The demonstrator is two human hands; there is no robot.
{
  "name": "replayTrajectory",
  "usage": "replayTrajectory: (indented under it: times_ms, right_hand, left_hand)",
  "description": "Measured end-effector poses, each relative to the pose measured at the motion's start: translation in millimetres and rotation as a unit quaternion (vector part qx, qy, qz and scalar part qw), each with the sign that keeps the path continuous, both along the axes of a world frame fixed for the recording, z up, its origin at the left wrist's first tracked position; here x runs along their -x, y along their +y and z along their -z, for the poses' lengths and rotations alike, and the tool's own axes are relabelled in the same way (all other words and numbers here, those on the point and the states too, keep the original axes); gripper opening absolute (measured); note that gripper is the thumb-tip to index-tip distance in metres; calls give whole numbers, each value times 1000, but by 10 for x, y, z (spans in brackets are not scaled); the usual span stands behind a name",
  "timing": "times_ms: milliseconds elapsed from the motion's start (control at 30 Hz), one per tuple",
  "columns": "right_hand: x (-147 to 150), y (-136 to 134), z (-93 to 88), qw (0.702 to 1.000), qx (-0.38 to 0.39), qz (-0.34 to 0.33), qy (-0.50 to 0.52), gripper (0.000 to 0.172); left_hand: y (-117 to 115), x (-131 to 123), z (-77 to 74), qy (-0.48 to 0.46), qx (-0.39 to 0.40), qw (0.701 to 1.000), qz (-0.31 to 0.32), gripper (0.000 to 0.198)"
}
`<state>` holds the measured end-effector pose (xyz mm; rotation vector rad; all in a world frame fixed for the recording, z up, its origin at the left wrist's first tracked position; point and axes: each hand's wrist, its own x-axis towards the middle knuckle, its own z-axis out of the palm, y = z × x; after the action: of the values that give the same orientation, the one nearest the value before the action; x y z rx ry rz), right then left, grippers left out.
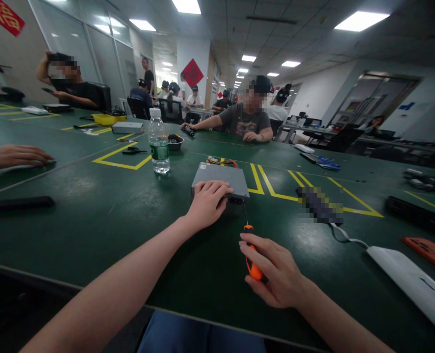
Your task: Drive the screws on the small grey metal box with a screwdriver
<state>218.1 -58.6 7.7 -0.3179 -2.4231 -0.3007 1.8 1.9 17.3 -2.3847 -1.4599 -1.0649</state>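
A grey metal computer power supply unit [224,177] sits on the green table, its bundle of coloured wires [222,162] at the far side. My left hand [210,202] grips its near edge, fingers over the top. In my right hand [274,269] is an orange and black screwdriver [253,264], held by the handle between fingers and thumb. The thin shaft points away from me, and its tip meets the near face close to the right corner. Whether the tip sits in a screw is too small to tell.
A water bottle [159,144] stands behind and left of the unit. To the right lie a white power bank [408,279] with a cable and an orange phone [428,252]. Another person's hand [16,157] rests at left; a person [244,115] sits opposite.
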Motion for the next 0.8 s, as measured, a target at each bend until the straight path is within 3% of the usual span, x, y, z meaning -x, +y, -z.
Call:
replayTrajectory:
  times_ms: [133,300,433,600,700,800]
  right_hand:
    - [28,-1,-10,998,-57,17,25,30]
    - [34,28,42,997,-22,19,76,31]
    - [39,26,13,999,-25,24,21,31]
    - [62,-1,-71,995,-90,27,-24,22]
    - [66,-4,-79,992,-118,43,9,19]
    - [45,8,-54,993,-99,40,47,16]
  left_hand:
    - [-9,7,-8,1,5,1000,3,27]
    - [-6,1,-9,0,6,1000,-1,27]
    - [-7,2,-7,0,4,1000,1,26]
    - [-11,1,-11,-3,1,1000,0,26]
    - [-10,-4,-19,-4,7,1000,-2,27]
    - [-8,-4,-19,-5,9,1000,3,27]
